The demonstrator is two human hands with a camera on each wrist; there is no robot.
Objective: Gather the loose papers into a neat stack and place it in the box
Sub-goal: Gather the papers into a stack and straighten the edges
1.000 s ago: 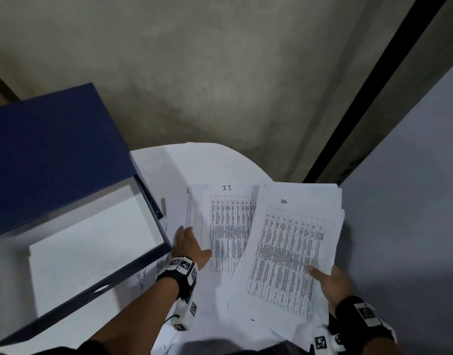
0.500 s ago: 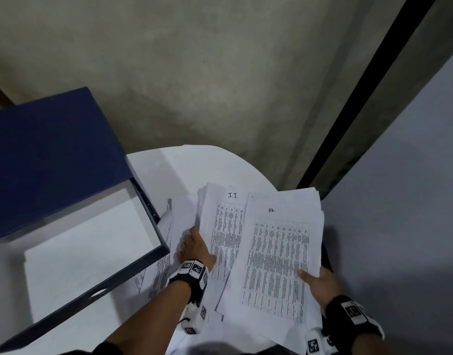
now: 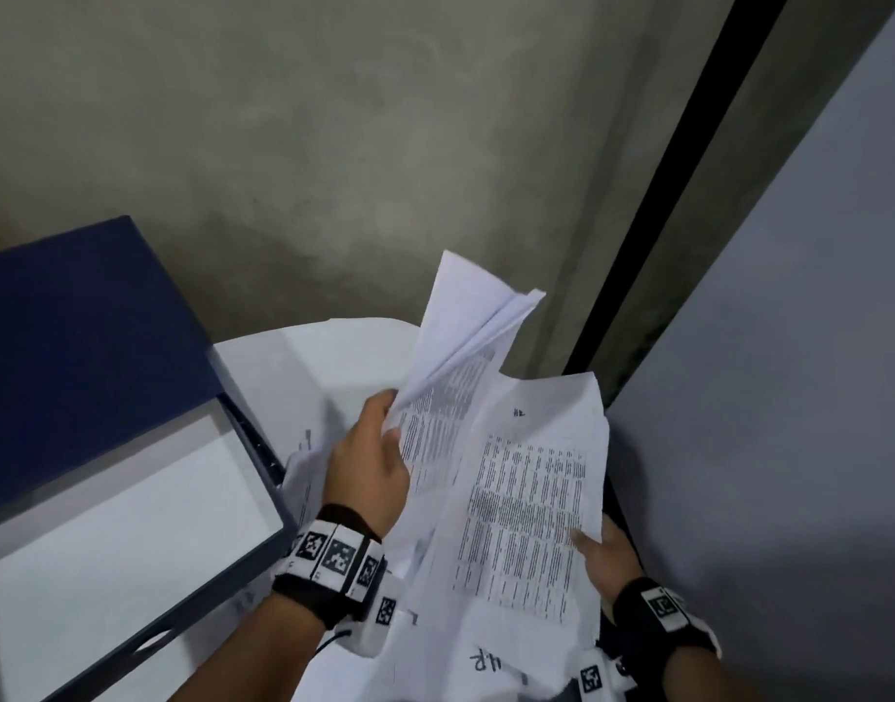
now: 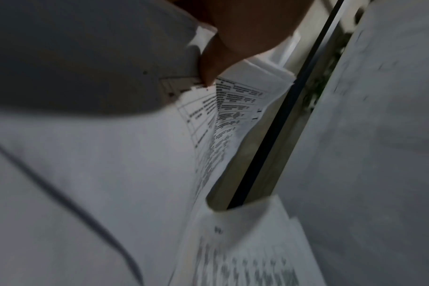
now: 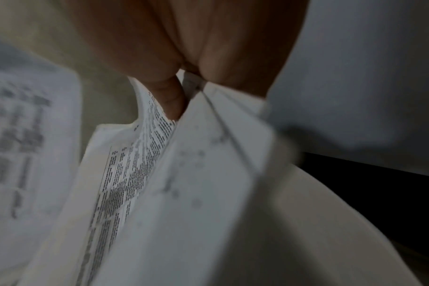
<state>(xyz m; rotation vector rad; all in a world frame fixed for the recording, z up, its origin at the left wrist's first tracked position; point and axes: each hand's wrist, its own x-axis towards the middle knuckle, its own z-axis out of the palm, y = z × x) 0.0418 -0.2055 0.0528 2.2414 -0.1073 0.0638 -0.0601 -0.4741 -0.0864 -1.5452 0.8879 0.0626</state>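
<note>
Printed white papers (image 3: 526, 504) are lifted off the round white table (image 3: 308, 367). My left hand (image 3: 369, 463) grips a bundle at its left edge, and its far end sticks up and folds over (image 3: 465, 316). My right hand (image 3: 605, 552) pinches a second bundle at its lower right edge, thumb on top. In the left wrist view my left hand (image 4: 213, 73) pinches the sheets (image 4: 233, 108). The right wrist view shows my right hand (image 5: 181, 92) clamped on several sheets (image 5: 159, 174). The dark blue box (image 3: 131, 499) lies open to the left.
The box's blue lid (image 3: 81, 347) stands open behind it, and a white sheet (image 3: 131, 539) lies inside. More loose sheets (image 3: 303, 458) lie on the table under my left hand. A grey wall (image 3: 790, 397) is close on the right, with a black strip (image 3: 653, 205) beside it.
Both hands have lifted their bundles off the table, and the left bundle has swung upright towards the right one. The view has tilted down and closer.
</note>
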